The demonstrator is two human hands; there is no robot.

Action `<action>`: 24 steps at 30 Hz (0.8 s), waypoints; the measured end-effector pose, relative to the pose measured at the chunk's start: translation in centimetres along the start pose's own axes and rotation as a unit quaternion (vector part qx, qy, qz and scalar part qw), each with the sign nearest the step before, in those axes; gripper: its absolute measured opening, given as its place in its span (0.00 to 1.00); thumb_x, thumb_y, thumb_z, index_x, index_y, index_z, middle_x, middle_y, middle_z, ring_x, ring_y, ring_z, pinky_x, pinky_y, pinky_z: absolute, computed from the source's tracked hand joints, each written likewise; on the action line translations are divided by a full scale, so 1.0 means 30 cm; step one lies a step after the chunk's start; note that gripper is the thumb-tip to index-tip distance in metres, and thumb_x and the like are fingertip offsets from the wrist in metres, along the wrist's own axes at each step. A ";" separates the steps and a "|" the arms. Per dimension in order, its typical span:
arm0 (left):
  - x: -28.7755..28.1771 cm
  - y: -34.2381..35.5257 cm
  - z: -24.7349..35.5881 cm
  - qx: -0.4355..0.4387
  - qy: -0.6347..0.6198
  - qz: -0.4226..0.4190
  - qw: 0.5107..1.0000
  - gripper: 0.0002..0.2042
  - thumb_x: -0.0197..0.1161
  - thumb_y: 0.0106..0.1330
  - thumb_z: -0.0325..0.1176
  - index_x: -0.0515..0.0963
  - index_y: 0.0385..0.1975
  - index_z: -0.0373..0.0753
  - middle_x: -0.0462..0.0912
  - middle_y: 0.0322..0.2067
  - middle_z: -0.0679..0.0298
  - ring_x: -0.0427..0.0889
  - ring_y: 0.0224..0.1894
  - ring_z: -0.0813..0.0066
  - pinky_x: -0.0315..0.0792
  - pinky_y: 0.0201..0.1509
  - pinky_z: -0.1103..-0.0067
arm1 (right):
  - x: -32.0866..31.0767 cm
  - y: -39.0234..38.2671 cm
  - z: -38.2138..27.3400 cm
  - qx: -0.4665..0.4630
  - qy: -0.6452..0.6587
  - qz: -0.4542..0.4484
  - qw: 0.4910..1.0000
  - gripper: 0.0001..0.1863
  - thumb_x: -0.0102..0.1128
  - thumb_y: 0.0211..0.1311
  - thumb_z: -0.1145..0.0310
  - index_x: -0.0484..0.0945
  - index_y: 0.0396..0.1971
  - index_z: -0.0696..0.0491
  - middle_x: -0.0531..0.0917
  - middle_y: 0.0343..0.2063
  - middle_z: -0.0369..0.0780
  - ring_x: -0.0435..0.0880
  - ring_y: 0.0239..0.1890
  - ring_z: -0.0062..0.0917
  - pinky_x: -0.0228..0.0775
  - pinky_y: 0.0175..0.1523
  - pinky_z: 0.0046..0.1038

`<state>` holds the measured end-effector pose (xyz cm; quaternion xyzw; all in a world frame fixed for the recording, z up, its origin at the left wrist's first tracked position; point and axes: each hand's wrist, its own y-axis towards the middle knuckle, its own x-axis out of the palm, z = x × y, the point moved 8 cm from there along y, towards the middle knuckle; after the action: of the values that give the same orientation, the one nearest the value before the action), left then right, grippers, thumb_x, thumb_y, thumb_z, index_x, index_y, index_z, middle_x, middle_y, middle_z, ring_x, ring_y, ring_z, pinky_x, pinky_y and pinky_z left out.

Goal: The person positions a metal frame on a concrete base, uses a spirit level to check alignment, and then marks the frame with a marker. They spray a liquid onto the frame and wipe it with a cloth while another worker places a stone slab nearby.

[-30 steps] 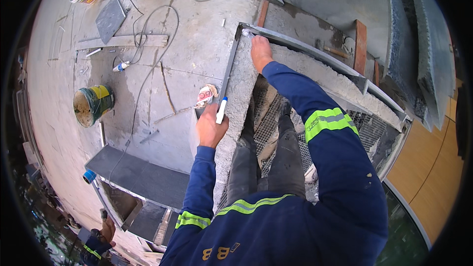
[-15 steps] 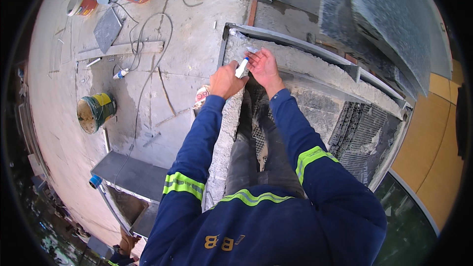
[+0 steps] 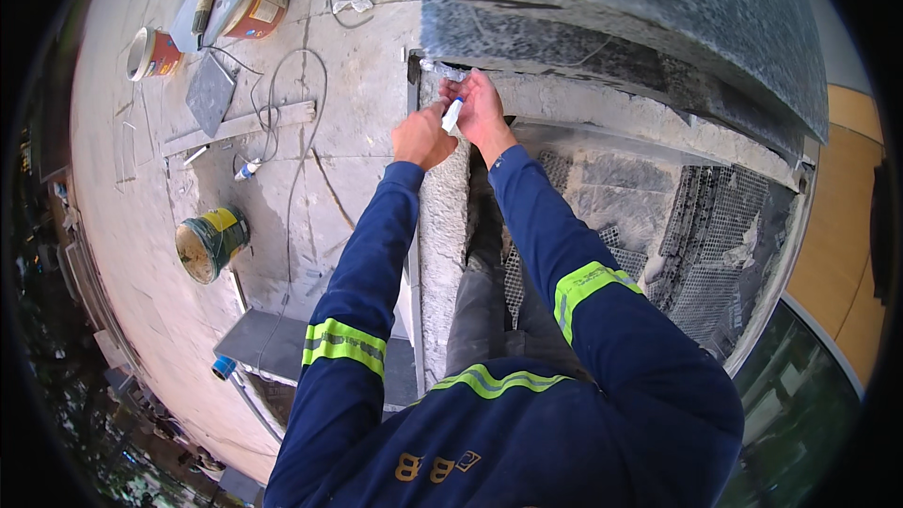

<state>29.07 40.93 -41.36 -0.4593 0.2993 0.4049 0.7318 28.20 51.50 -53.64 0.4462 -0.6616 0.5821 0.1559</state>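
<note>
A small white tube (image 3: 451,118) with a blue tip is between my hands, above the rough concrete ledge. My left hand (image 3: 423,139) is closed around its lower part, thumb side toward my right hand. My right hand (image 3: 482,111) is cupped palm up, its curled fingers closed about the blue end; the exact contact there is partly hidden. Just beyond the fingertips, a crumpled clear plastic piece (image 3: 440,69) lies at the corner of the ledge.
Speckled grey stone slabs (image 3: 602,9) stand ahead and right. Mesh-backed pieces (image 3: 710,245) lie in the recess right of my legs. On the left are a green bucket (image 3: 212,243), a looping cable (image 3: 324,103), a dark slab (image 3: 273,343), an angle grinder (image 3: 204,5) and orange buckets (image 3: 259,11).
Both hands have shifted slightly forward and left with the tube. The right fingers have curled in around its blue end. My view has moved, so the stone slabs fill more of the top.
</note>
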 end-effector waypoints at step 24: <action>-0.016 -0.011 -0.069 -0.039 0.016 -0.007 0.999 0.15 0.76 0.53 0.42 0.84 0.36 0.43 0.90 0.37 0.50 0.89 0.44 0.44 0.81 0.48 0.56 | 0.082 0.024 0.041 0.040 0.099 -0.020 0.994 0.20 0.42 0.74 0.59 0.75 0.41 0.63 0.87 0.46 0.55 0.88 0.47 0.42 0.85 0.54 0.38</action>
<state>28.97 38.80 -41.66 -0.4958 0.2918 0.4039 0.7113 26.66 49.31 -52.64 0.4052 -0.6105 0.6459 0.2142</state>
